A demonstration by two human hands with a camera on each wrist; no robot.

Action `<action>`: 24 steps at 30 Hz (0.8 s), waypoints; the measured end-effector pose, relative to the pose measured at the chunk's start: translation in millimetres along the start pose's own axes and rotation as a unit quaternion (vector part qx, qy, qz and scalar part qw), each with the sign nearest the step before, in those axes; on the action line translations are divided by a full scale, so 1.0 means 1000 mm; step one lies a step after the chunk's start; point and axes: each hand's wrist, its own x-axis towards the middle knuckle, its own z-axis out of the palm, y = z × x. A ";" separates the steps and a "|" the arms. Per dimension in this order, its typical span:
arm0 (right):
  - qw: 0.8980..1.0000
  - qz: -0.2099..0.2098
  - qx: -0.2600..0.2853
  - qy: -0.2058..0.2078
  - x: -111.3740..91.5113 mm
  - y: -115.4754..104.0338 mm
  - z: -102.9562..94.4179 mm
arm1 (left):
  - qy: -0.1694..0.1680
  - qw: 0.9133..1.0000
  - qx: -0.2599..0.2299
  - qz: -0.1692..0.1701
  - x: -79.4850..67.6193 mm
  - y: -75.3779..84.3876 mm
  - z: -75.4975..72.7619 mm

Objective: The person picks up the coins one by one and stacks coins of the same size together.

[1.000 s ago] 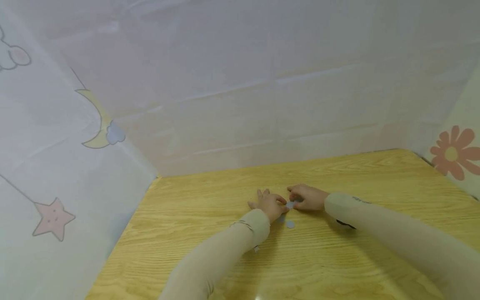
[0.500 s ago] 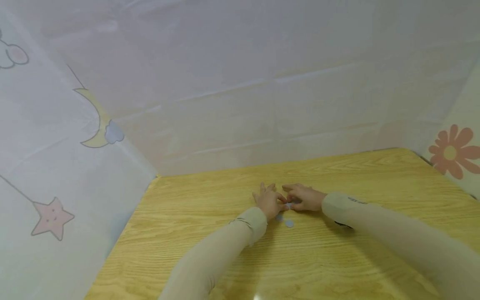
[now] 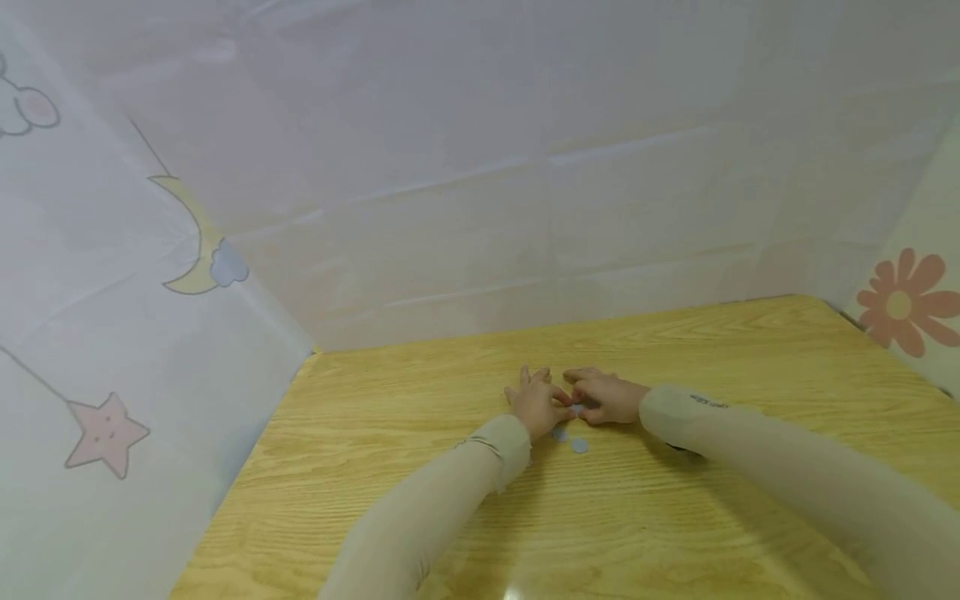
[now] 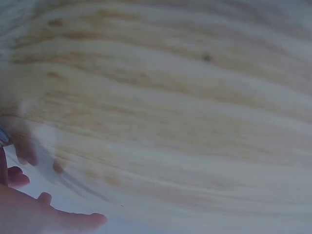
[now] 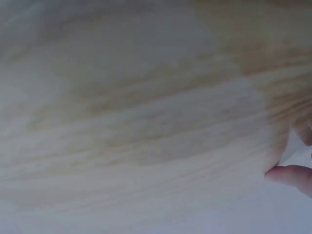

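Left grip: the left hand point(image 3: 534, 406) pinches the pale piece point(image 3: 576, 410) between thumb and forefinger at one side, the remaining fingers spread away over the table point(image 3: 630, 517).
Right grip: the right hand point(image 3: 609, 398) meets it from the opposite side, thumb and a finger seemingly pinching the same piece; another finger reaches forward above it.
Pale piece: between the two sets of fingertips, low over the table; the fingers cover most of it, so its full shape, and whether it touches the wood, cannot be told.
Loose discs: a near disc point(image 3: 580, 446) lies flat on the table, on the wearer's side of the hands; a second disc point(image 3: 559, 434) lies just beside the left hand, between that hand and the first. Neither is held.
Wrist views: the left one catches a bluish edge point(image 4: 4, 137) at the fingertips, cut off by the frame; the right one shows thumb and finger at its border, too cropped to confirm what they hold.
Step in hand: probably fine two-handed fingertip work on the one piece, with the discs waiting alongside.
Next move calls for: judging from this pose, light, even pressure from both pinches and small finger movements, keeping the left hand from nudging the disc beside it.
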 end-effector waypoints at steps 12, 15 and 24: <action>1.000 -0.011 0.019 0.014 -0.007 0.002 0.000 | -0.029 0.999 -0.003 0.019 0.001 -0.003 0.002; 1.000 -0.013 0.020 0.016 -0.007 0.001 0.000 | -0.023 0.999 -0.009 0.024 0.001 -0.004 0.004; 0.999 -0.008 0.029 0.016 -0.005 0.003 0.001 | -0.002 0.999 -0.018 0.034 0.003 -0.008 0.005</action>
